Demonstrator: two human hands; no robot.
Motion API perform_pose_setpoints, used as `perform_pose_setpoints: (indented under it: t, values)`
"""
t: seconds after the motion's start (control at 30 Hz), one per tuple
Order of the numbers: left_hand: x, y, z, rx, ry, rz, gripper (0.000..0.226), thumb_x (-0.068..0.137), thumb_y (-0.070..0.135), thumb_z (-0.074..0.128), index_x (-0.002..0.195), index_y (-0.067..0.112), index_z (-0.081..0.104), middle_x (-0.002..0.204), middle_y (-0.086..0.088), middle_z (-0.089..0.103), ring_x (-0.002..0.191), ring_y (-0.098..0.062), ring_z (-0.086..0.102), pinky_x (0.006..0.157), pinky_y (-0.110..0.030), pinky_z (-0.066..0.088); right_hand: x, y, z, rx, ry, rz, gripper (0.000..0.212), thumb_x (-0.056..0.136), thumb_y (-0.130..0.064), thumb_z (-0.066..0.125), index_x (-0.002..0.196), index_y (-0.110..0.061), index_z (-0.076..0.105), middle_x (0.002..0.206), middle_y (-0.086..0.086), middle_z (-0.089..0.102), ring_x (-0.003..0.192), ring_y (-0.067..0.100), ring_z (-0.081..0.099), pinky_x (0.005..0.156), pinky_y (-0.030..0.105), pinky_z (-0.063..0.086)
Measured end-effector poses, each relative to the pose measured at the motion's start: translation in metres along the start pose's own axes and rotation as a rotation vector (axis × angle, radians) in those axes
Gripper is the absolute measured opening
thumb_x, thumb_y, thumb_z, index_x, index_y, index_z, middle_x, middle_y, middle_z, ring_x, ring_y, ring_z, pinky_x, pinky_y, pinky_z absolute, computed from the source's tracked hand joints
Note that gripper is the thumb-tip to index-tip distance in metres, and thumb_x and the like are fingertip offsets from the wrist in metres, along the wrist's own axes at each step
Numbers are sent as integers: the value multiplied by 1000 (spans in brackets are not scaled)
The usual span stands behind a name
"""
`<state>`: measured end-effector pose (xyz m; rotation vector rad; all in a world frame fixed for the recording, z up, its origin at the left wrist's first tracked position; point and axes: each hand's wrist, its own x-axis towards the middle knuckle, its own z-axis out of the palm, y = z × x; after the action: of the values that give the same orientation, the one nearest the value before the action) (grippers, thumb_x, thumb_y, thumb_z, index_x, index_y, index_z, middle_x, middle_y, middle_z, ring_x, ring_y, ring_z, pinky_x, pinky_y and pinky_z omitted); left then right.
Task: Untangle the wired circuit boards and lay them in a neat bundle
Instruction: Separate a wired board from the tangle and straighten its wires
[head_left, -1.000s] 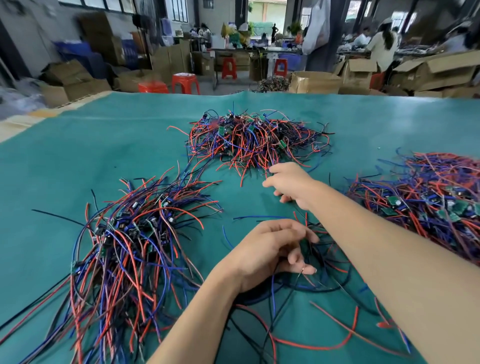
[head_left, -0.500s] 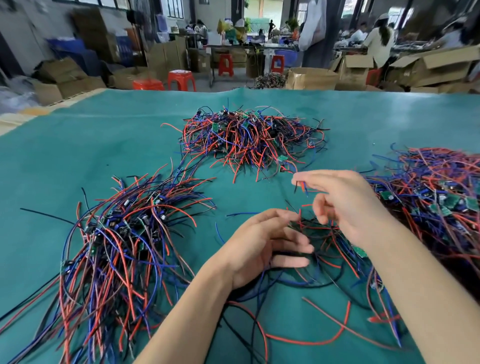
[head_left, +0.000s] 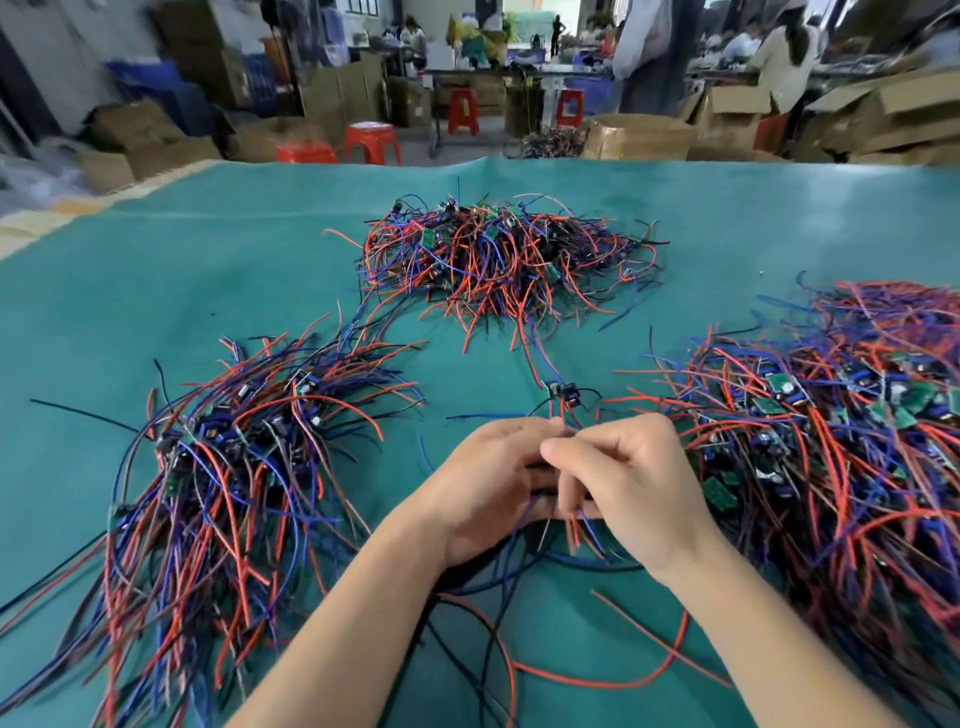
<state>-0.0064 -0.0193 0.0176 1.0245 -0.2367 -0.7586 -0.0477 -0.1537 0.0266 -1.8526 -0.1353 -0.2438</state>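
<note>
Wired circuit boards lay in three heaps on the green tabletop (head_left: 130, 270): a combed bundle (head_left: 228, 467) at the left, a tangled pile (head_left: 498, 254) farther back in the middle, and a big heap (head_left: 831, 441) at the right. Between them, the left hand (head_left: 488, 488) and the right hand (head_left: 628, 488) touched, each grip clenched on thin wires (head_left: 576, 525) leading to one small board (head_left: 562, 391) just beyond the fingers.

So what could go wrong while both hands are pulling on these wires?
The small board beyond the left hand and right hand trails wires back into the far pile, so pulling may drag that tangle along. Loose wires under the wrists could also snag and get pulled in with it.
</note>
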Motion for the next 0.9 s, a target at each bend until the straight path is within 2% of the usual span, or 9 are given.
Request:
perform_pose_setpoints:
  t: [0.07,0.17,0.23,0.33,0.4,0.47,0.6,0.7,0.9]
  values:
    - [0,-1,-1,42,-8,9,26,102,8,45,84,5,64,78,-10,69,67,-17,68,66,-29,58,1,2,-1,4,11,8,38,79,-28,64,45,-11,62,42,8,51,47,17,47,52,46,50]
    - [1,-3,-1,84,-19,10,21,102,8,44,100,-2,63,93,-14,67,82,-17,69,78,-30,58,6,3,-1,80,134,36,31,79,-28,66,52,-15,59,46,-5,44,48,10,39,47,23,37]
    - [2,-4,-2,71,-10,8,26,103,9,42,112,-8,60,100,-17,69,89,-22,70,83,-33,58,9,6,-4,102,247,67,29,82,-27,69,57,-16,60,46,-9,47,47,9,40,49,23,37]
    - [1,-4,-2,143,-56,15,24,105,9,39,103,-4,60,97,-17,69,90,-22,71,82,-30,58,12,14,-15,-294,436,0,23,91,-26,72,71,-18,65,56,-8,62,56,11,55,65,37,46]
    - [0,-5,-1,200,-79,30,24,106,9,38,103,-3,58,97,-17,67,89,-20,70,82,-28,57,12,12,-17,-336,446,-45,16,94,-28,71,80,-20,68,67,-10,67,63,7,60,66,26,45]
    - [0,-7,-1,224,-87,52,24,106,8,37,106,-3,58,96,-17,65,87,-19,68,82,-28,57,10,10,-12,-250,373,-34,16,94,-37,68,85,-23,68,67,-9,67,58,5,61,61,20,45]
    - [-2,-8,0,289,-111,91,25,105,6,38,104,1,63,90,-20,59,82,-23,65,81,-28,56,12,7,-8,12,280,86,34,88,-42,67,82,-9,66,59,-8,57,54,13,56,54,34,53]
    - [-3,-6,0,332,-146,89,24,104,6,42,109,-1,65,87,-18,59,80,-23,65,77,-24,54,15,4,-15,360,245,202,40,79,-38,74,88,0,70,55,0,43,46,9,40,42,18,36]
    - [-4,-3,3,219,-118,63,27,99,1,49,124,-7,56,97,-24,63,94,-33,66,80,-30,58,20,5,-30,521,263,239,31,77,-22,77,91,5,72,52,-1,40,44,12,31,44,26,23]
